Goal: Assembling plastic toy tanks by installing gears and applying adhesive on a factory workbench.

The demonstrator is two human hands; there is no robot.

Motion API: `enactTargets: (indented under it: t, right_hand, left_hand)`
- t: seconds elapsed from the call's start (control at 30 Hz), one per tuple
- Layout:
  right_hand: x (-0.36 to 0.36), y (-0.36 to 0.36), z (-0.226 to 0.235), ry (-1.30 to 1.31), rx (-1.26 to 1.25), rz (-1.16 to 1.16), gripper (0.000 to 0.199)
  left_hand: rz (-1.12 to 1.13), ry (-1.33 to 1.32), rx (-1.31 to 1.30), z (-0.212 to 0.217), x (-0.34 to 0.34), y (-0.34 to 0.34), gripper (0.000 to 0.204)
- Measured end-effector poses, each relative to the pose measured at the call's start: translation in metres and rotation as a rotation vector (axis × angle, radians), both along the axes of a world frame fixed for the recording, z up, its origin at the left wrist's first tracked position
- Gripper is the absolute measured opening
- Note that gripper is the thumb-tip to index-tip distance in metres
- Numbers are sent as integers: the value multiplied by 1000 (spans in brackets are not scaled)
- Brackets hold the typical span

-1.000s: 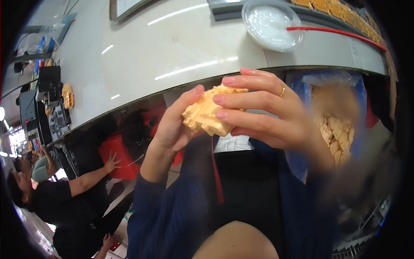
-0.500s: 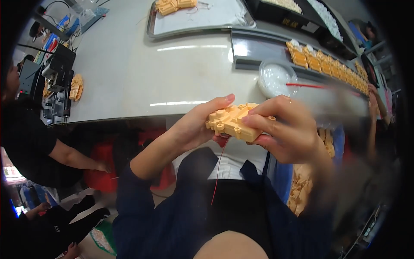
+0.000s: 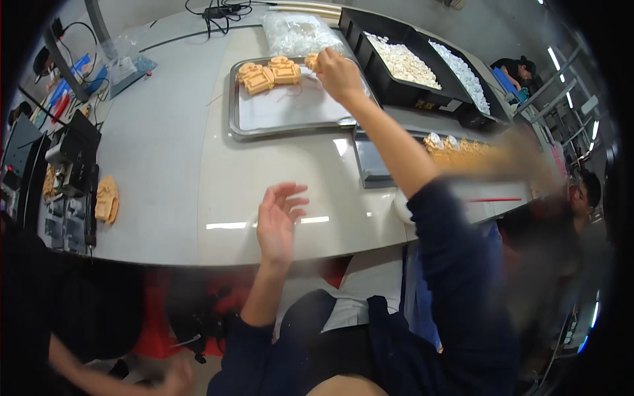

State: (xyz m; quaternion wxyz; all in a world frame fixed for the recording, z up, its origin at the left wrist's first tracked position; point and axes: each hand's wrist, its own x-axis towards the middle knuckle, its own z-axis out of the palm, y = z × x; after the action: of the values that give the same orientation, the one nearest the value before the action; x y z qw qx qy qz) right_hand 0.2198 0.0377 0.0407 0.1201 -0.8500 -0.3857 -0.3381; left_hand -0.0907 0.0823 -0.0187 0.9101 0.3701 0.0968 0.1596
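Two hands: apart — the right hand (image 3: 337, 69) stretched far across the pale grey desk (image 3: 165, 165), the left hand (image 3: 277, 221) hovering near the desk's front edge.
Right hand: fingers closed on a small orange moulded plastic piece (image 3: 312, 61) at the far right corner of the shallow steel tray (image 3: 290, 112).
Left hand: fingers spread loosely, holding nothing, palm tilted inward.
On the tray: two more orange moulded pieces (image 3: 269, 72) side by side at its far edge, just beside the held one.
Nearby: black bins of small white parts (image 3: 409, 63) beyond the tray; a second steel tray (image 3: 376, 162) with a row of orange pieces to the right.
Risk: at full reach, the sleeve or forearm looks liable to drag over the second tray and knock its row askew — or the piece could land on the tray's rim and slide off.
Change: half a second ago both hands gripped the orange piece together close to the body; now only the right carries it, out over the tray.
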Motion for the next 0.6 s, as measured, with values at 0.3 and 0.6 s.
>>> enactTargets:
  t: [0.3, 0.6]
  right_hand:
    - [34, 23, -40, 273, -93, 109, 13]
    - [-142, -195, 143, -399, -476, -114, 27]
  left_hand:
    - [51, -54, 87, -9, -2, 4, 35]
    - [59, 43, 623, 11, 2, -18, 27]
